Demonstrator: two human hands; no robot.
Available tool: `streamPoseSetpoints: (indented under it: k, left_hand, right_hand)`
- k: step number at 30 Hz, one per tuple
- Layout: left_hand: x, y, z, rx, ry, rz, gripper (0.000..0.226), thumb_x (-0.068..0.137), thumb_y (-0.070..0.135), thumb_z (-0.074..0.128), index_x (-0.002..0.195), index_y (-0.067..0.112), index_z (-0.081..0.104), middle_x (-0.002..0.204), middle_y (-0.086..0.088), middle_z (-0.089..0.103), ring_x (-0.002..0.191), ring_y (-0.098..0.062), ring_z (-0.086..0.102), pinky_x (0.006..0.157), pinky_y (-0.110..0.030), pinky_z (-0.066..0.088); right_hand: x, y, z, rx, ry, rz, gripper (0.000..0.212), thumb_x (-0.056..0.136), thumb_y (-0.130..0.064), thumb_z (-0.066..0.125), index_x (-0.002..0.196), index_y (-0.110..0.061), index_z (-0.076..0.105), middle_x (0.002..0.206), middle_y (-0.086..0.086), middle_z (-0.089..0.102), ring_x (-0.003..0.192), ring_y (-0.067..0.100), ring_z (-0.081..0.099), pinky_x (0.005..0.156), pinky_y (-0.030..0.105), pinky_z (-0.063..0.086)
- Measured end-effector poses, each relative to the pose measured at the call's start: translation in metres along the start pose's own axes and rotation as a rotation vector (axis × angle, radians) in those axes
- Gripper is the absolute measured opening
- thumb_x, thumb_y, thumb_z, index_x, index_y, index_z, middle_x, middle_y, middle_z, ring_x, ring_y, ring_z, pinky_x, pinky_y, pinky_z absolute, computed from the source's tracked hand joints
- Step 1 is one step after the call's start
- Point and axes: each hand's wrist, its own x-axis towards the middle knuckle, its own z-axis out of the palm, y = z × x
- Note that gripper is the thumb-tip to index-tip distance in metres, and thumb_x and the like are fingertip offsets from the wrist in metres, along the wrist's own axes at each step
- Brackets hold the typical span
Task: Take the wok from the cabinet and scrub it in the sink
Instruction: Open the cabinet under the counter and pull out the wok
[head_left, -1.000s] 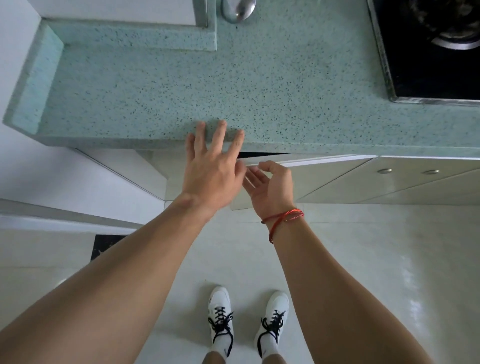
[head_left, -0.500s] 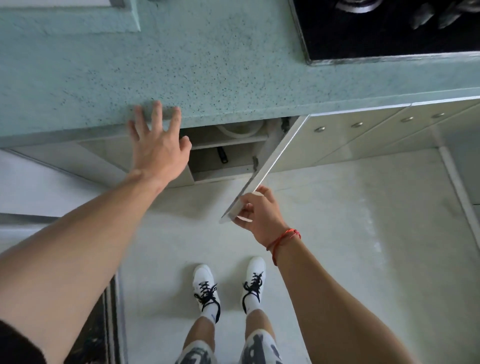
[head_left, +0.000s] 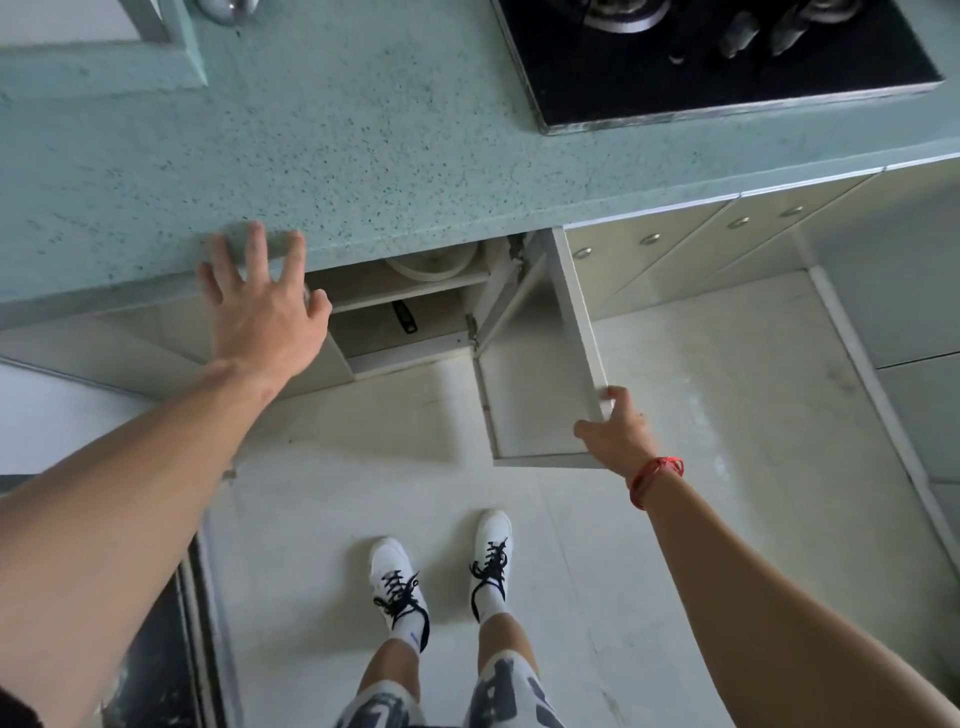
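The white cabinet door (head_left: 530, 384) under the green speckled counter (head_left: 363, 156) stands swung wide. My right hand (head_left: 615, 431), with a red string at the wrist, grips the door's outer edge. My left hand (head_left: 265, 312) rests flat with fingers spread against the counter's front edge, left of the opening. Inside the cabinet (head_left: 410, 317) a black handle (head_left: 404, 316) pokes out on the lower shelf, and a pale round rim (head_left: 431, 267) sits on the upper shelf. The wok's body is hidden. A sink corner (head_left: 156, 21) shows at the top left.
A black gas hob (head_left: 727, 67) is set into the counter at the upper right. More closed cabinet doors with round knobs (head_left: 649, 239) run to the right. My white shoes (head_left: 441, 577) stand on the pale tiled floor below the opening.
My right hand has swung the cabinet door from shut to wide open, moving right and toward me. My left hand stayed on the counter edge. The view shifted left along the counter.
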Motion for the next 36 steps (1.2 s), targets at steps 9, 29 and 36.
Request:
streamPoseSetpoints:
  k: [9,29,36]
  left_hand:
    - [0.000,0.000,0.002,-0.015,-0.018,-0.003,0.065,0.097,0.038,0.050,0.154,0.016,0.026,0.161,-0.021,0.013,0.144,-0.056,0.005,0.117,-0.064,0.006]
    - [-0.050,0.033,-0.076,-0.203,0.021,0.182,0.074,0.092,0.044,0.060,0.150,0.006,0.035,0.156,-0.023,0.026,0.144,-0.047,0.022,0.114,-0.059,0.029]
    - [-0.083,0.039,-0.092,-0.232,0.066,0.207,0.084,0.086,0.065,0.036,0.151,0.012,0.034,0.155,-0.018,0.030,0.143,-0.043,0.028,0.112,-0.055,0.032]
  right_hand:
    - [0.003,-0.011,-0.005,-0.365,0.141,0.064,0.067,0.076,-0.028,0.065,0.132,-0.019,0.029,0.109,0.009,0.035,0.116,0.034,0.039,0.087,0.039,0.035]
    - [-0.059,-0.087,-0.038,-0.381,0.189,-0.568,0.087,0.080,-0.049,0.059,0.151,-0.030,0.012,0.144,0.009,0.036,0.127,0.034,0.042,0.100,0.050,0.043]
    - [-0.090,-0.110,-0.040,-0.388,0.302,-0.718,0.081,0.079,-0.059,0.050,0.149,-0.036,0.016,0.146,0.006,0.032,0.127,0.031,0.038,0.102,0.050,0.040]
